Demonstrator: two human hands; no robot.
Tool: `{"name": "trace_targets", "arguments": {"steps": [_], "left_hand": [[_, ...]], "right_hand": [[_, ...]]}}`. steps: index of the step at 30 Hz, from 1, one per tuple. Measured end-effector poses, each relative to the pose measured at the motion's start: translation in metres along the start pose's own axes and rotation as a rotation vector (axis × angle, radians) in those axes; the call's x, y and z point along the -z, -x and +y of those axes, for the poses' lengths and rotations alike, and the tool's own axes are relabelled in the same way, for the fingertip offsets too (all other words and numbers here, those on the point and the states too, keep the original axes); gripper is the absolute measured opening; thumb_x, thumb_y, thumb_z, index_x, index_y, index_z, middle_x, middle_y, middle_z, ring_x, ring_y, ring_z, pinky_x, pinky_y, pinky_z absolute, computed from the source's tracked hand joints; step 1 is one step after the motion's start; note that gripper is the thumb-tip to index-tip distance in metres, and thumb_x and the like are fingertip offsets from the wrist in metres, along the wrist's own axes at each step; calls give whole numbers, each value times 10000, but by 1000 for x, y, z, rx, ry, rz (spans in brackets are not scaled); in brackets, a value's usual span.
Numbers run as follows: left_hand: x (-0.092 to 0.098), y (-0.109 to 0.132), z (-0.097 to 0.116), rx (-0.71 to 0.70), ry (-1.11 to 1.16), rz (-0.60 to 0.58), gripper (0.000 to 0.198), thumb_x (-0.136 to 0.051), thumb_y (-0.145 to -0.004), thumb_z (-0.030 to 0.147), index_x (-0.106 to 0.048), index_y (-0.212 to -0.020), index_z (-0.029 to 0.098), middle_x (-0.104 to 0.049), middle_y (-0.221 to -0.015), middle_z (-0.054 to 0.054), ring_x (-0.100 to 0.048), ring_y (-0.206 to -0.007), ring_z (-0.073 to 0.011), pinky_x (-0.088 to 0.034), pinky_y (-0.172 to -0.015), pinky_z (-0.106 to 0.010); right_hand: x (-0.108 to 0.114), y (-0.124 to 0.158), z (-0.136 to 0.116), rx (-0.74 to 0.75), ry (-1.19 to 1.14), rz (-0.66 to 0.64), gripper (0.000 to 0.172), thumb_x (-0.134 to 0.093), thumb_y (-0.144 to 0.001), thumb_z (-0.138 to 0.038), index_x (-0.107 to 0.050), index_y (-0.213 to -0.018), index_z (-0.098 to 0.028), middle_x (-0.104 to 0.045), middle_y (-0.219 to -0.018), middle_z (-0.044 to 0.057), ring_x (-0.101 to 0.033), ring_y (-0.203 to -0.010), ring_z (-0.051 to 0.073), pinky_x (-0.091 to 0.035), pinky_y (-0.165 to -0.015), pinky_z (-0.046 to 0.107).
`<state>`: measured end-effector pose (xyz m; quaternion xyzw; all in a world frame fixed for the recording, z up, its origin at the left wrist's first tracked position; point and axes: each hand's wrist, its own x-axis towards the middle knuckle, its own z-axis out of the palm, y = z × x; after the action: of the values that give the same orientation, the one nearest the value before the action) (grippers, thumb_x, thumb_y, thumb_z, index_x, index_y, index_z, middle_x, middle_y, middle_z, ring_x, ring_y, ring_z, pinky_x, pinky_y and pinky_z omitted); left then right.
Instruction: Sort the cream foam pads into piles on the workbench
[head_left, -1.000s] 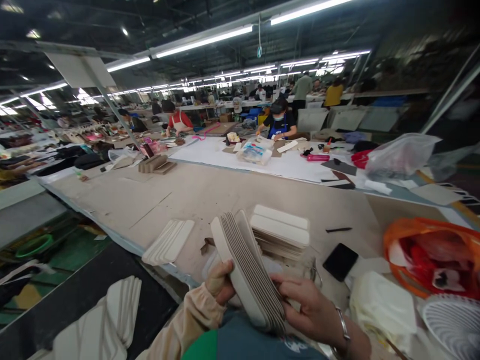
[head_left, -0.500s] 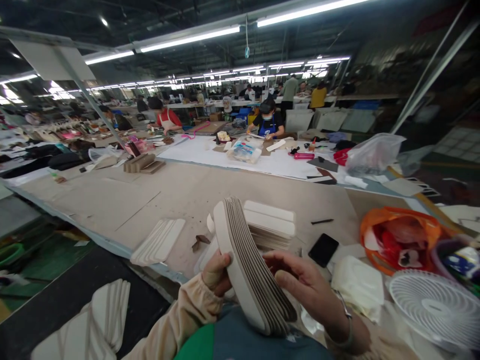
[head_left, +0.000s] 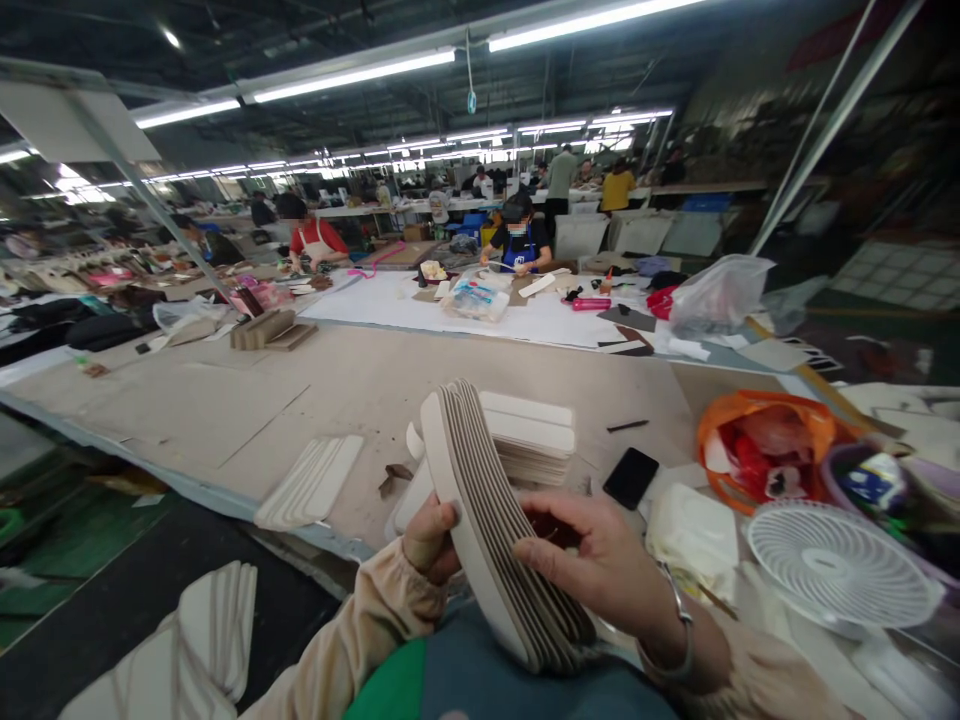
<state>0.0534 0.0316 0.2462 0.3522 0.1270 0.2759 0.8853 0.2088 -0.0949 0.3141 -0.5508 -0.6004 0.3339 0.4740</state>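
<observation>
Just in front of our chest, at the near edge of the table (head_left: 420, 380), we held a fanned stack of pale insoles (head_left: 491, 520) on edge, tilted so its upper end leaned away from us. Our left hand (head_left: 429, 535) was closed on the stack's left face, thumb over the front sheet, the beige sleeve (head_left: 360, 640) bent up from below. Our right hand (head_left: 600, 565) curled against the right side, thumb and forefinger pinching the outer sheets, a metal bangle (head_left: 679, 640) at the wrist.

The lower end of the stack was lost behind our clothing, and the fingers of the left hand were hidden behind the sheets, so we could not count how many lay on it. What sat directly behind the stack was partly covered: only the top of a second insole pile (head_left: 529, 435) showed. The far workers were too small and blurred to read.

Left of the stack a short row of insoles (head_left: 311, 485) lay near the table's edge, beyond which the floor dropped away. Right of the stack lay a black phone (head_left: 631, 477), an orange bag (head_left: 765, 450) and a white fan (head_left: 836, 565), crowding that side. Beyond the stack the table ran wide and bare toward the white sheet (head_left: 525, 325).
</observation>
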Motion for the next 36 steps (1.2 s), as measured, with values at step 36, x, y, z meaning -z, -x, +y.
{"name": "trace_targets", "arguments": {"steps": [36], "left_hand": [[-3, 17, -17, -76, 92, -93, 476, -767, -659, 470, -685, -982, 131, -717, -954, -94, -677, -865, -226, -572, -790, -324]], "right_hand": [[-7, 19, 7, 352, 482, 193, 281, -496, -875, -109, -683, -1047, -229, -691, -1076, 45, -624, -1052, 113, -502, -915, 204]]}}
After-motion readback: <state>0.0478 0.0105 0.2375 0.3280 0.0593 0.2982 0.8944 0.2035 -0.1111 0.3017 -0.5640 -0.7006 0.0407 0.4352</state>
